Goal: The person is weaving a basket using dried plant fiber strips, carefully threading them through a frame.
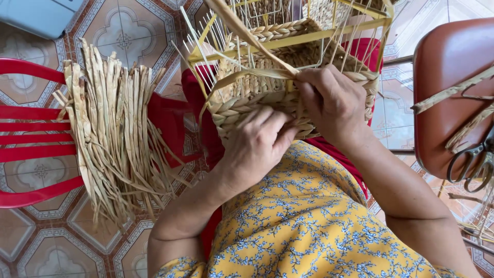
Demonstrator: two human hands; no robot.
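Head view: half-woven straw basket (288,77), yellow wire frame (329,33) exposed.

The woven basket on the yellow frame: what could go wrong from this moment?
1. The right hand pulls a flat strand tight; the dry fibre might snap or split.
2. The left hand presses the braided rows of the basket; if it slips, the weave may loosen.
3. Thin upright spokes of the yellow frame stand close to both hands and could poke them.
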